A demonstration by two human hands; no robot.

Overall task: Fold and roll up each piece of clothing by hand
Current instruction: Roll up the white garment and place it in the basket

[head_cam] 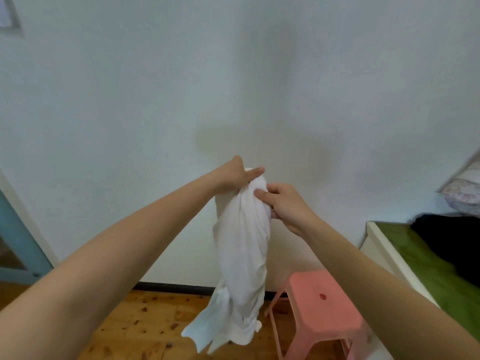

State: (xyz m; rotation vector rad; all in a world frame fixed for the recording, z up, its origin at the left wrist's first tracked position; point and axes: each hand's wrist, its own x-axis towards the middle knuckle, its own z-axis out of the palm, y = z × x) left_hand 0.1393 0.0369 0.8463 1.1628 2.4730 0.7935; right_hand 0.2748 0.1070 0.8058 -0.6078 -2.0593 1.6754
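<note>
Both hands hold white garment aloft, in front of wall.
Left hand [237,175] grips top of garment [242,245], thumb over bunched fabric; right hand [281,203] pinches it just beside and slightly below left. Cloth hangs down from hands, hem above wood floor [124,326]. Pink stool [322,302] below right hand; bed [420,263] with black cloth [452,242] beyond right forearm.

Single head-worn view, facing forward at wall [155,87], slightly downward.
</note>
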